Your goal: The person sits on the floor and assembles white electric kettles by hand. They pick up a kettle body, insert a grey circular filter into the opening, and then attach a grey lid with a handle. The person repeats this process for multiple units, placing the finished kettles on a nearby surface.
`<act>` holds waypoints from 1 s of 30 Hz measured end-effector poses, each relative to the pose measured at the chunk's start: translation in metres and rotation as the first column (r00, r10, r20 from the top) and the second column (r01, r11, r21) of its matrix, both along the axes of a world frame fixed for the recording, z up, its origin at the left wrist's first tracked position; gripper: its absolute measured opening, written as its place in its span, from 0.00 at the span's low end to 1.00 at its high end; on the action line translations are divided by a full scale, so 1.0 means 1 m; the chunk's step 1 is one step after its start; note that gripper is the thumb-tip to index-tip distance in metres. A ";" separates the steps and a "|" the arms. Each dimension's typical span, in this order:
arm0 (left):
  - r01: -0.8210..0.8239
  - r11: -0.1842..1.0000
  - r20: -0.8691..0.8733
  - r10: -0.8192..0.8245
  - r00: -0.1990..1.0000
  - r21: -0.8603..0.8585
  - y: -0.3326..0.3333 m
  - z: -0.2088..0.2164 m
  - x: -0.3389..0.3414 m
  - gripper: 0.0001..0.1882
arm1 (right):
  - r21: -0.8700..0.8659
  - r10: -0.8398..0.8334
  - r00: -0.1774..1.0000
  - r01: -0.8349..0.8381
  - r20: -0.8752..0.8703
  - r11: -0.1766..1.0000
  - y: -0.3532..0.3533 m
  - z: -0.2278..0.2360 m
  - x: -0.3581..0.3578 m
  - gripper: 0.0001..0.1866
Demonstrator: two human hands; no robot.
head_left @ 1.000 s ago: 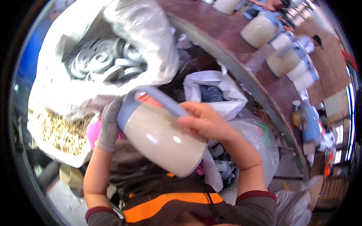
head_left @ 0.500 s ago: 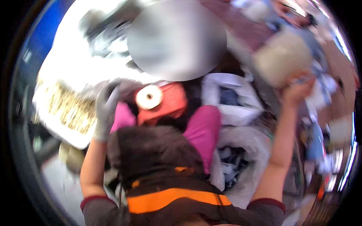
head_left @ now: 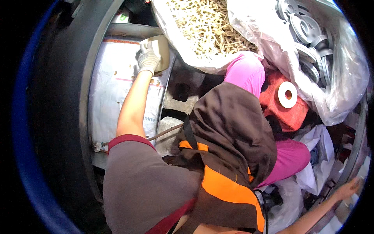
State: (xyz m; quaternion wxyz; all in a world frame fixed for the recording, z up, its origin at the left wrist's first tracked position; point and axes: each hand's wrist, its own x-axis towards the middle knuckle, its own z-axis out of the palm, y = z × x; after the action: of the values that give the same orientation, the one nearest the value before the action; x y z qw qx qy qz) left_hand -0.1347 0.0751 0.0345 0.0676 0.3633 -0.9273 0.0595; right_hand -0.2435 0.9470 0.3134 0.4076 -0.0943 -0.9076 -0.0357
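Observation:
My left hand (head_left: 149, 57), in a pale knit glove, reaches out to a beige curved tub-like thing (head_left: 163, 51). Its fingers bend over the near edge of this tub, which stands on a white printed sack-like sheet (head_left: 113, 85). My bare right hand (head_left: 349, 189) is at the far right rim of the picture. Its fingers are small and unclear there, and I cannot make out what they touch. Between my knees, a white ring-shaped roll (head_left: 287, 94) lies on a red cloth-like bundle (head_left: 282, 113).
A white bag (head_left: 187, 54) full of small beige pieces stands ahead of my knees. Beside it, a clear plastic bag (head_left: 339, 101) holds grey round parts (head_left: 306, 29). A concrete block (head_left: 181, 103) sits by my left side. White bags (head_left: 321, 156) lie beyond my right knee.
The view has swung left. My left hand has gone from beside my left knee out to the beige tub. The blurred pale thing at my right hand is out of sight.

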 end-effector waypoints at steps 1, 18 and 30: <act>0.063 0.992 -0.068 -0.071 0.995 -0.105 -0.001 -0.006 -0.003 0.31 | -0.048 0.110 0.993 -0.108 0.037 0.993 -0.028 -0.012 -0.002 0.22; 0.717 0.555 -0.438 -0.817 0.375 -0.422 0.096 0.226 0.019 0.15 | -0.999 0.975 0.220 0.044 0.023 0.014 -0.352 -0.084 0.037 0.25; 0.985 0.172 -0.832 -0.546 0.099 0.005 0.265 0.221 -0.042 0.24 | -0.823 0.660 0.637 0.070 -0.398 -0.563 -0.338 -0.115 0.056 0.23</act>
State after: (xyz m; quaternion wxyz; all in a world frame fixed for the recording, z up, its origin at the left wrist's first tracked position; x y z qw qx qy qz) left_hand -0.1772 0.3403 0.2555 0.3021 -0.2378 -0.8262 -0.4119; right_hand -0.1872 0.6091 0.1987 -0.1017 -0.0320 -0.5262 0.8436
